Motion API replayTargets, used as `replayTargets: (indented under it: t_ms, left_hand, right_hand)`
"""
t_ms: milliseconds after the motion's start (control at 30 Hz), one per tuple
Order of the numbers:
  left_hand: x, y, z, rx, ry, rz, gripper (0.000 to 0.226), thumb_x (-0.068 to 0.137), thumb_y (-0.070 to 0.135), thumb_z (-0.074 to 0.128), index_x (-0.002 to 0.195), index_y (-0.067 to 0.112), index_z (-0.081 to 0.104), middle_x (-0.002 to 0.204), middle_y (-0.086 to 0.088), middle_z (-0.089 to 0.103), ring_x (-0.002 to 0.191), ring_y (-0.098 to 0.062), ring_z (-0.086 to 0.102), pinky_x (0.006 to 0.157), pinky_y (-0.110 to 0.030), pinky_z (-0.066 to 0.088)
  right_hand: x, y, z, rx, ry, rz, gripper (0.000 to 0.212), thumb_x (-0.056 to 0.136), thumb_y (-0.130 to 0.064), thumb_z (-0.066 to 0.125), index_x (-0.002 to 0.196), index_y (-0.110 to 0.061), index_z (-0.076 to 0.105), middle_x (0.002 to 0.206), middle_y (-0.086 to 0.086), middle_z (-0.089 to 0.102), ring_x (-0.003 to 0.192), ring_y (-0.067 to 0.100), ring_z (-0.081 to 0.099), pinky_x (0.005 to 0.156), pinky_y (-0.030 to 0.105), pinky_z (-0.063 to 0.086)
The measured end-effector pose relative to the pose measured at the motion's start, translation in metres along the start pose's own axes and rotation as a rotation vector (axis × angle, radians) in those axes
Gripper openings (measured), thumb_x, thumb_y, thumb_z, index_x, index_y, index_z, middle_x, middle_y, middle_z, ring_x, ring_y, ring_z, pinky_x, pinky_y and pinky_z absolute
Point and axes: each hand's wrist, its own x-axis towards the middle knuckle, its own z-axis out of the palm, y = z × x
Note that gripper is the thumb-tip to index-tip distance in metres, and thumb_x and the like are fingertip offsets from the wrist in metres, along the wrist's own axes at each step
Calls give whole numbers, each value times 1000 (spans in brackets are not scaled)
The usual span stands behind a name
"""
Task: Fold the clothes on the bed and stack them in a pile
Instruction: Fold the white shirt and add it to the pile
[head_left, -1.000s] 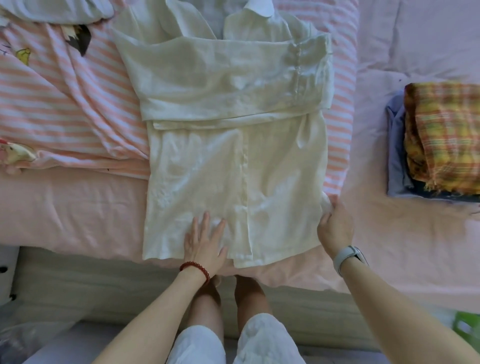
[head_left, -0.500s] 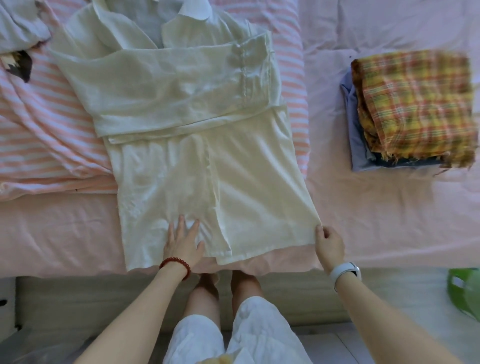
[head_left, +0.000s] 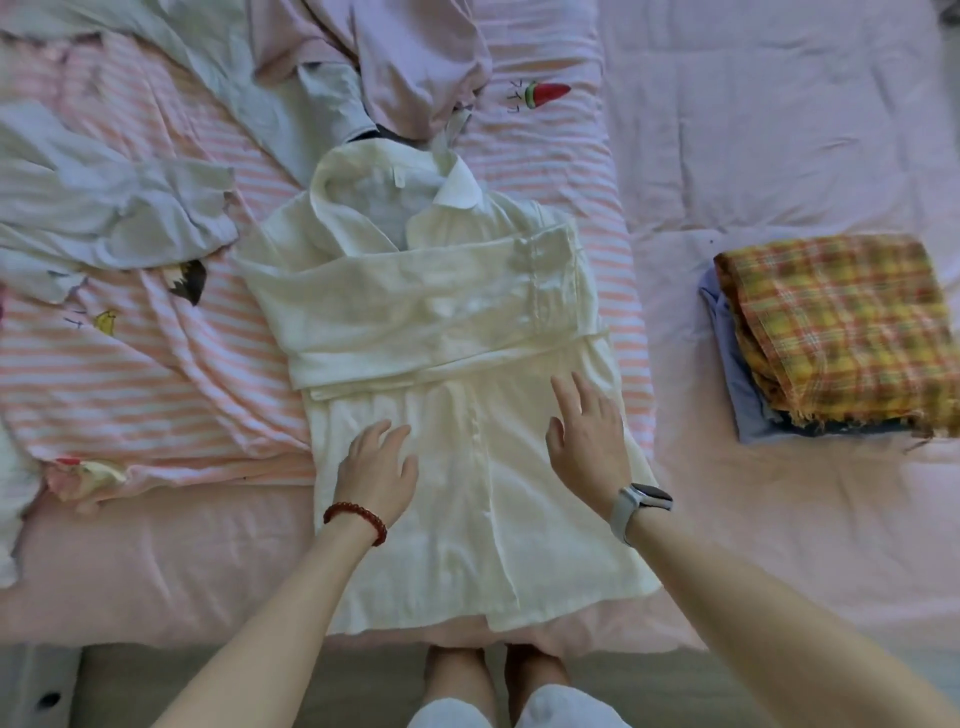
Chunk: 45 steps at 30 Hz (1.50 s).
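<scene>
Both hands (head_left: 376, 467) (head_left: 589, 441) slid up the cream shirt (head_left: 441, 322) on the pink bed (head_left: 779, 519).

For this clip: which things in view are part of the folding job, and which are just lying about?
Part of the job:
- white shirt, sleeves folded across
- left hand and right hand, both open above the shirt
- folded pile topped by plaid cloth
- unfolded grey garment and pink garment

Lying about:
- striped blanket
- pink bed sheet
</scene>
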Motion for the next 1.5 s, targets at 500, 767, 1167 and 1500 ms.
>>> replayTargets:
  t_ms: [500, 767, 1167, 1500]
  left_hand:
    - [216, -48, -178, 116, 266, 128, 66, 87, 28, 56, 145, 22, 24, 152, -6, 20, 137, -29, 20, 109, -46, 24]
    - [273, -35, -208, 514, 191, 542, 62, 78, 29, 72, 134, 39, 46, 157, -5, 5, 143, -27, 4, 109, -47, 19]
    - [283, 22, -216, 318, 441, 875, 45, 86, 39, 39, 69, 12, 71, 72, -2, 69, 93, -26, 63, 96, -47, 35]
    - [299, 31, -181, 321, 513, 456, 25, 92, 31, 51, 108, 17, 65, 117, -6, 54, 113, -27, 43, 107, -43, 17]
  right_hand:
    - [246, -67, -67, -269, 22, -238, 57, 95, -29, 47, 146, -17, 24, 149, 6, 29, 135, 25, 28, 107, 38, 24]
    - [297, -85, -67, -247, -87, -405, 65, 94, -30, 52, 148, -32, 16, 155, 5, 15, 138, 26, 22, 106, 41, 29]
    - [311, -111, -67, -311, -6, -562, 23, 94, -31, 49, 104, -19, 67, 105, 1, 58, 112, 21, 42, 104, 37, 19]
    - [310, -108, -62, -146, 63, -472, 32, 94, -30, 49, 124, -21, 58, 135, 2, 46, 128, 22, 35, 97, 36, 29]
